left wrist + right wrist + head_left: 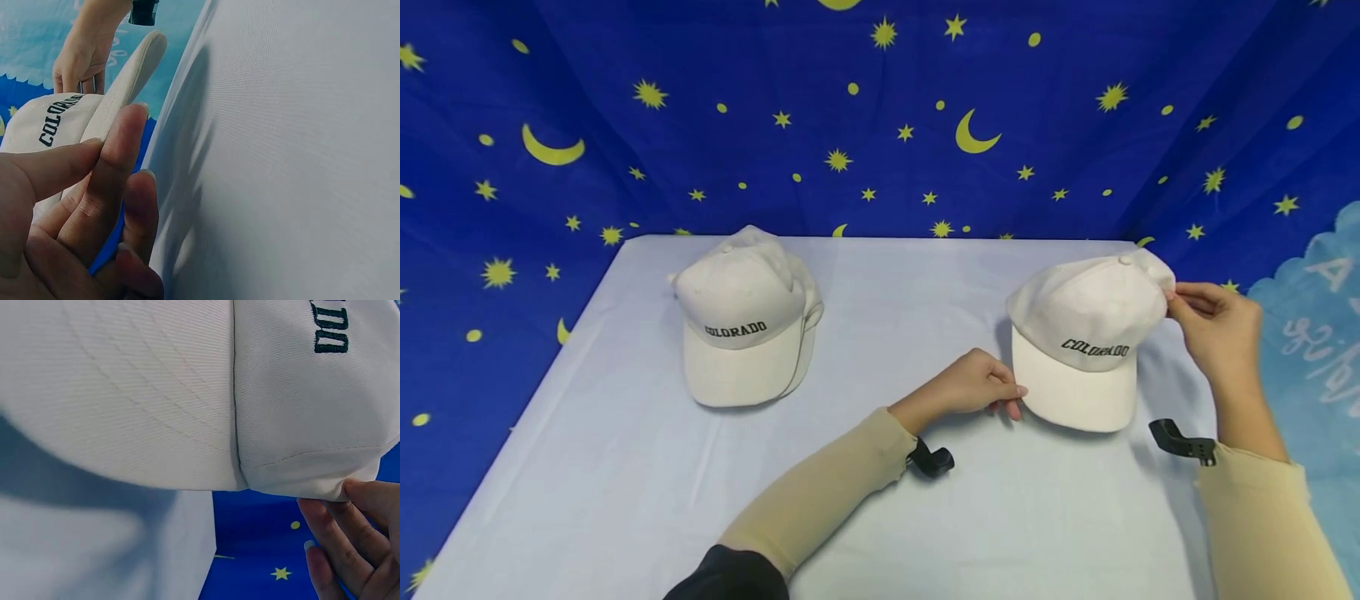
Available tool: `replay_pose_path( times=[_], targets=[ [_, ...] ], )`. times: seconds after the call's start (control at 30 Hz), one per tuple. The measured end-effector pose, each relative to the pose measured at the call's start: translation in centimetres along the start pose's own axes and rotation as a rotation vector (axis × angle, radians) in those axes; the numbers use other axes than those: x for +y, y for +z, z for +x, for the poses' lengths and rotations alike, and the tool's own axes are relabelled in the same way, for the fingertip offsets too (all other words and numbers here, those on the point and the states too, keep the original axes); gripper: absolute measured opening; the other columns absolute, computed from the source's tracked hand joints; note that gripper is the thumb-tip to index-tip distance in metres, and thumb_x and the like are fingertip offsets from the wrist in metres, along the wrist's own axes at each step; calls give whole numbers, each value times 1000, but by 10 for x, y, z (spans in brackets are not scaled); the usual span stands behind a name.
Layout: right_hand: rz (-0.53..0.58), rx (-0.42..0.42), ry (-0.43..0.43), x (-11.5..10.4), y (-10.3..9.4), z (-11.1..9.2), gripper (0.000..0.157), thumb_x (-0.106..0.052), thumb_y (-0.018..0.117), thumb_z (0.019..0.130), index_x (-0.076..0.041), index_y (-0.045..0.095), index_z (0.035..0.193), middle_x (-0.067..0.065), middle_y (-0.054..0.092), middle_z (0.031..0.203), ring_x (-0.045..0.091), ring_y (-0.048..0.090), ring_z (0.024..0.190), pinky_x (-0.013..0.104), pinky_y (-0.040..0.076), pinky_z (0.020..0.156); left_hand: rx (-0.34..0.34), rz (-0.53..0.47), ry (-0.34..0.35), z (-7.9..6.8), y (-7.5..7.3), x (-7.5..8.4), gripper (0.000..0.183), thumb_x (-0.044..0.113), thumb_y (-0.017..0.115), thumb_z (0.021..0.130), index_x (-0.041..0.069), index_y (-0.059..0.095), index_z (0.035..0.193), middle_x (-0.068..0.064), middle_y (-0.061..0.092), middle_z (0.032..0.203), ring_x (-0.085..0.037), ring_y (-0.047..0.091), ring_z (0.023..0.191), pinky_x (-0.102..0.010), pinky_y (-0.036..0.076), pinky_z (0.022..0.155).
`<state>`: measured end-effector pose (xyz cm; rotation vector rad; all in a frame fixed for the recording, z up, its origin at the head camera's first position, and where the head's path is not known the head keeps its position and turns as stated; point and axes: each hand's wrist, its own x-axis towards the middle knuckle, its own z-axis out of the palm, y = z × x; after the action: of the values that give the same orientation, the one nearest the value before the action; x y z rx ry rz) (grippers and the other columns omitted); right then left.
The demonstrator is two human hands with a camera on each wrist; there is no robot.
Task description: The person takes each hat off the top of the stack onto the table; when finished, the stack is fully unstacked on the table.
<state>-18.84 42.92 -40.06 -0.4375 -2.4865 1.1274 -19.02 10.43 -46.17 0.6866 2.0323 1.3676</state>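
Observation:
A white baseball cap [1086, 304] with dark COLORADO lettering is held over the right part of the table, brim toward me. My left hand [976, 383] pinches the left edge of its brim [128, 81] between thumb and fingers, as the left wrist view shows. At the other side, my right hand [1225, 325] pinches the cloth at the lower edge of the crown [312, 444]. The brim casts a shadow on the white cloth below. The inside of this cap is hidden.
On the left of the white-covered table [880, 292] sits another white COLORADO cap [737, 300], a second brim edge showing beneath it. A blue curtain [880, 108] with yellow stars and moons hangs behind. Light blue lettered fabric [1315, 333] is at the right.

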Motion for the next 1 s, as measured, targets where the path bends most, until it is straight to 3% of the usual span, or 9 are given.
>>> replay_pose_path(
  times=[0.3, 0.43, 0.63, 0.83, 0.93, 1.0],
  targets=[
    [-2, -23, 23, 6, -1, 4, 40, -28, 65, 101, 6, 67, 123, -40, 55, 73, -18, 59, 69, 5, 46, 63, -10, 12, -9, 9, 7, 0, 28, 26, 68, 101, 7, 77, 84, 7, 73, 68, -17, 64, 58, -21, 45, 51],
    [-38, -36, 19, 10, -4, 7, 41, -28, 63, 102, 6, 66, 125, -40, 53, 73, -18, 57, 68, 4, 46, 63, -14, 41, -10, 14, 9, 3, 28, 27, 67, 101, 8, 77, 85, 7, 73, 67, -13, 58, 51, -21, 46, 49],
    [-113, -74, 43, 15, -7, 14, 44, -32, 60, 103, 4, 66, 127, -42, 47, 72, -21, 53, 66, 5, 44, 61, -7, 51, -51, 24, 14, 5, 26, 28, 67, 101, 11, 77, 84, 7, 71, 64, -7, 44, 41, -19, 35, 43],
    [-153, -116, 47, 21, -6, 22, 49, -38, 57, 103, 3, 65, 129, -39, 47, 74, -21, 54, 66, 6, 46, 60, 26, 115, -30, 31, 18, 4, 28, 26, 68, 100, 11, 76, 79, 5, 67, 56, -4, 38, 44, -18, 27, 45],
    [-175, -122, 49, 25, -6, 26, 48, -36, 57, 103, 5, 66, 128, -28, 59, 79, -21, 53, 64, 6, 46, 59, 28, 143, -29, 35, 21, 5, 29, 26, 67, 100, 12, 76, 77, 5, 65, 53, -3, 38, 44, -18, 27, 46],
    [-203, -127, 42, 27, -6, 27, 46, -33, 57, 104, 6, 66, 127, -8, 72, 90, -22, 51, 63, 7, 45, 57, 25, 164, -36, 38, 23, 7, 30, 27, 67, 101, 13, 76, 76, 5, 64, 52, -4, 37, 43, -18, 27, 46]
  ],
)
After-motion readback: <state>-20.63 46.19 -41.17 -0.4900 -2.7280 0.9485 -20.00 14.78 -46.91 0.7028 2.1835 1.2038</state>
